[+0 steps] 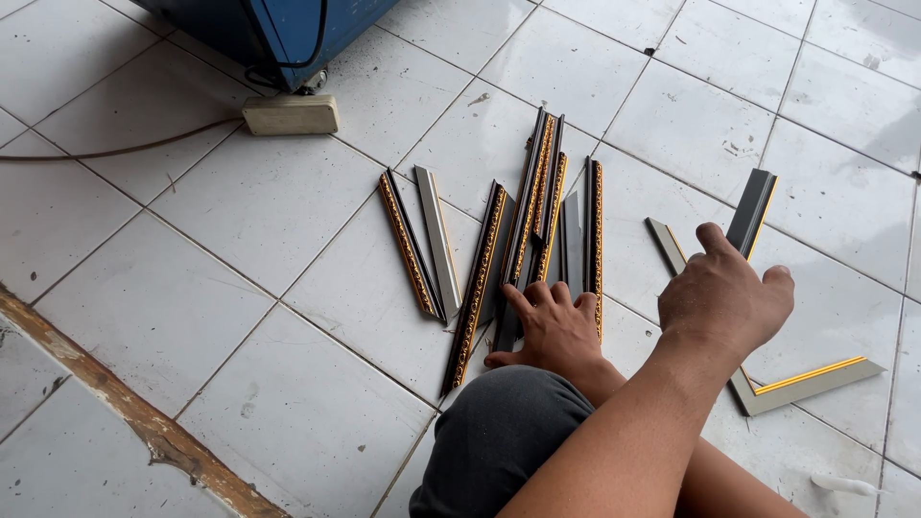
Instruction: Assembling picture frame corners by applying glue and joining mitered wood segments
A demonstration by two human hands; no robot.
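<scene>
My arms are crossed over my raised knee (499, 436). My right hand (552, 326) reaches to the left and lies flat, fingers spread, on the near ends of a pile of black and gold frame mouldings (537, 206) on the tiled floor. My left hand (724, 293) reaches to the right and is curled over the corner of a grey and gold frame section (801, 379). One short grey piece (753, 206) rises past its knuckles, and another grey strip (665, 240) shows to its left. The joint itself is hidden under the hand.
Two separate mouldings, one black and gold (408, 245) and one grey (437, 235), lie left of the pile. A blue machine (278, 29) stands at the top left with a beige power strip (291, 114) and cable. A worn wooden strip (125, 408) crosses the floor at lower left.
</scene>
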